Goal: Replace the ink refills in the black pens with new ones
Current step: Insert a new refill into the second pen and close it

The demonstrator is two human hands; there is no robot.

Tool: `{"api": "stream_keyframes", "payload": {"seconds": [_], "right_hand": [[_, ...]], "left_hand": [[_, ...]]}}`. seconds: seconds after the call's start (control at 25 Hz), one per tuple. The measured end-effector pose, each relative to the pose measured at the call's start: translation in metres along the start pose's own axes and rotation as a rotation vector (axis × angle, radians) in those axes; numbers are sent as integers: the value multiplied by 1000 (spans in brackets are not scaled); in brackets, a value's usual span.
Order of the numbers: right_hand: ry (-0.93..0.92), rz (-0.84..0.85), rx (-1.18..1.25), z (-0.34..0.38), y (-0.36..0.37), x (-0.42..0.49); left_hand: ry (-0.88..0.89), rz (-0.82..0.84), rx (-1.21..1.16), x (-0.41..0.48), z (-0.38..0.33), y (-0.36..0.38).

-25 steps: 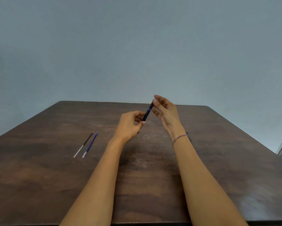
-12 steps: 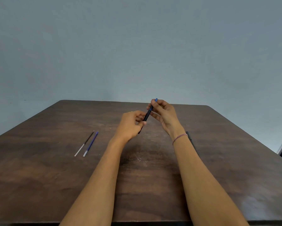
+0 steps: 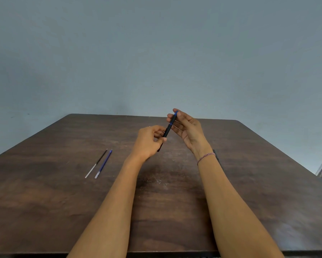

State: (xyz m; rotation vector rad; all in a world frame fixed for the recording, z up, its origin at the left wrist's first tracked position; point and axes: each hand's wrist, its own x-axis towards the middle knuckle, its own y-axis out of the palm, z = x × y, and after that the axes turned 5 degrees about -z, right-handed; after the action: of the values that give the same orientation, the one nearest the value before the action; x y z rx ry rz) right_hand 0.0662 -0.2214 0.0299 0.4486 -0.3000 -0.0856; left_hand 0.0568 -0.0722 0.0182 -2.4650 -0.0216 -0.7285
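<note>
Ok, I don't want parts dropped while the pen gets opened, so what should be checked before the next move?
1. Both hands on the pen: ok. The left hand grips its lower part and the right hand pinches its upper end.
2. Pen over the table: ok.
3. Barrel already apart: not ok, it looks whole.
4. Refills at hand: ok. The blue refill and the dark refill lie side by side on the table, left of the left arm.
5. Which refill is new: cannot tell.
6. Second pen ready: cannot tell. A dark thing shows partly behind the right wrist.
</note>
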Motion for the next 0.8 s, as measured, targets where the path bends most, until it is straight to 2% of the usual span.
{"api": "stream_keyframes", "payload": {"seconds": [0.2, 0.4, 0.68, 0.8], "right_hand": [[7, -34, 4, 0, -1, 1], [56, 93, -53, 2, -3, -2], [33, -24, -118, 1, -4, 1], [31, 29, -65, 2, -5, 1]], "left_hand": [[7, 12, 10, 0, -1, 0], [0, 11, 19, 0, 0, 0], [30, 3, 32, 2, 2, 3], [50, -10, 32, 1, 2, 3]]}}
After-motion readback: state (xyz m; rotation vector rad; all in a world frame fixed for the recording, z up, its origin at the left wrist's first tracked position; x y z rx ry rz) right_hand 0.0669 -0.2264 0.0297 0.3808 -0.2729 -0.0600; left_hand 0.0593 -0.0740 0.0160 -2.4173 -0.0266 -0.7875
